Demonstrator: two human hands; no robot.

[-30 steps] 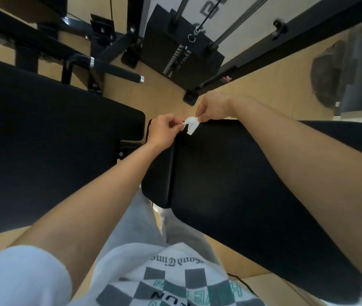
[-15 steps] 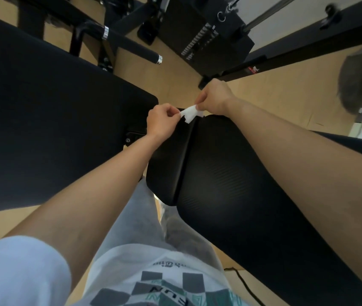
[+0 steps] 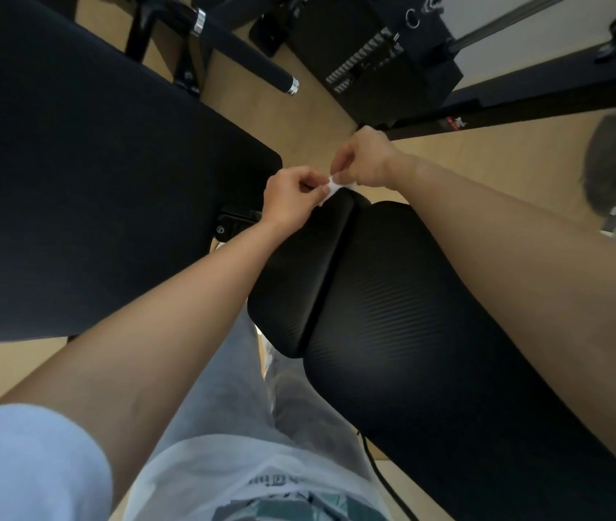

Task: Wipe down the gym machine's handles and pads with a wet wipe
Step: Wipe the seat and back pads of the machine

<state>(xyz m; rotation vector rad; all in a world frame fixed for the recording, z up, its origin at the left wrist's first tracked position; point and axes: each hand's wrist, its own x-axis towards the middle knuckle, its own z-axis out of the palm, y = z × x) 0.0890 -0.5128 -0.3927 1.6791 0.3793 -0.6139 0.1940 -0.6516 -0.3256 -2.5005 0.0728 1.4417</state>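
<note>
a person is looking down at their own two hands, which are meeting over the far tip of a black ribbed pad on a gym machine. the left hand is pinching one edge of a small white wet wipe between thumb and curled fingers. the right hand is pinching the opposite edge with its fingers bunched tight.

the wipe is hanging between the two hands, just above the pad's far end. whether it is touching the pad cannot be told. gripped from both sides like this, the wipe is probably being pulled open, so that it is giving a broader face for wiping. no wiping seems to be happening yet.

the hands are working right over the ribbed pad, likely because it is the nearest surface to clean. a larger flat black pad is lying to the left. beyond it, far left, a black padded handle with a chrome end cap is sticking out. a weight stack is standing at the far side, on a pale wooden floor.
</note>
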